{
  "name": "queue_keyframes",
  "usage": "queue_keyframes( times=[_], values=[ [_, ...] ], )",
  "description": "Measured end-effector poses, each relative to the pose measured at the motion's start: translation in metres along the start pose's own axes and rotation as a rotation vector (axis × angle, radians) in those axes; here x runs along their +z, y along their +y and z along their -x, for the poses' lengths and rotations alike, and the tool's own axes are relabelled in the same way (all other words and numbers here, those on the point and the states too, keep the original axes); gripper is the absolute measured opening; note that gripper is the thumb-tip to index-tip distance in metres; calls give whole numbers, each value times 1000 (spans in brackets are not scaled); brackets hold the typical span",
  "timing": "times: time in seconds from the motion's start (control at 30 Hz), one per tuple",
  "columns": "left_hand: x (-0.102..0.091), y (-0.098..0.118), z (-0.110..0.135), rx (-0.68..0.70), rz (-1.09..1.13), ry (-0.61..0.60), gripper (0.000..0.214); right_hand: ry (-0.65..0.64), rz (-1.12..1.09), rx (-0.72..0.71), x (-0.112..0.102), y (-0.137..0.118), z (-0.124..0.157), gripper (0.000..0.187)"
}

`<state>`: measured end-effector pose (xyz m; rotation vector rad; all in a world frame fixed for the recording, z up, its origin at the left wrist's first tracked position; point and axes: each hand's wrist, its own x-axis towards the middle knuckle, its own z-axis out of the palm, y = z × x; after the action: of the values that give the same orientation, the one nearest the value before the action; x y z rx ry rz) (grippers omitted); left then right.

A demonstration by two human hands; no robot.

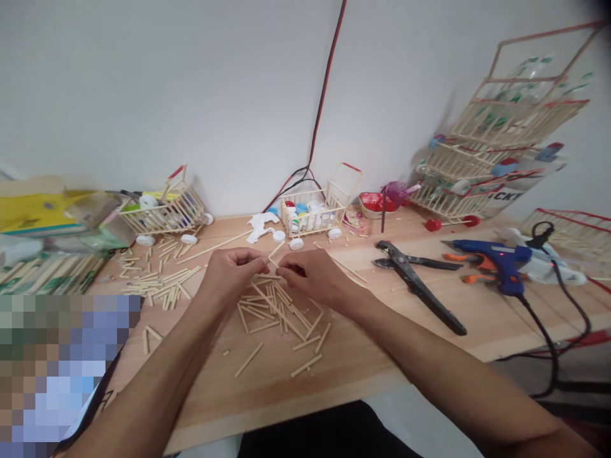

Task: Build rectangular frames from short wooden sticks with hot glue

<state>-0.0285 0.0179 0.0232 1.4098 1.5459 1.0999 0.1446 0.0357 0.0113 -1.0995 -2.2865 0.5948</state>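
Observation:
My left hand (235,267) is closed in a pinch around thin wooden sticks (277,250), which meet at an angle above the table. Facing it, my right hand (310,272) has curled fingers at the other side of these sticks; its fingertips seem to press on them, though the exact contact is partly hidden. Below both hands lies a loose pile of short cut sticks (281,312). Another heap of short sticks (167,286) is left of my left forearm.
Small stick-built carts (312,219) with white wheels line the wall. Right of my hands lie black pliers (420,283) and a blue glue gun (506,257) with a cord. Tall stacked stick baskets (477,159) stand at right, bundled sticks (52,270) at left. A red-filled bowl (377,205) sits behind.

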Motion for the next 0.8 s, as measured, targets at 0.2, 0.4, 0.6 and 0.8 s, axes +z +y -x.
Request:
queue_keyframes(
  times=[0.2,0.4,0.6,0.8],
  values=[
    [-1,-1,0,-6,0,-13,14,-10,10,-10,1,1,0,24],
    [-1,-2,0,-37,14,-17,14,-16,27,-9,1,0,0,24],
    [-3,0,-1,-19,-23,-32,17,0,19,-18,2,1,0,24],
    [-9,0,-2,41,-36,-109,27,38,-16,-6,1,6,-2,23]
  ],
)
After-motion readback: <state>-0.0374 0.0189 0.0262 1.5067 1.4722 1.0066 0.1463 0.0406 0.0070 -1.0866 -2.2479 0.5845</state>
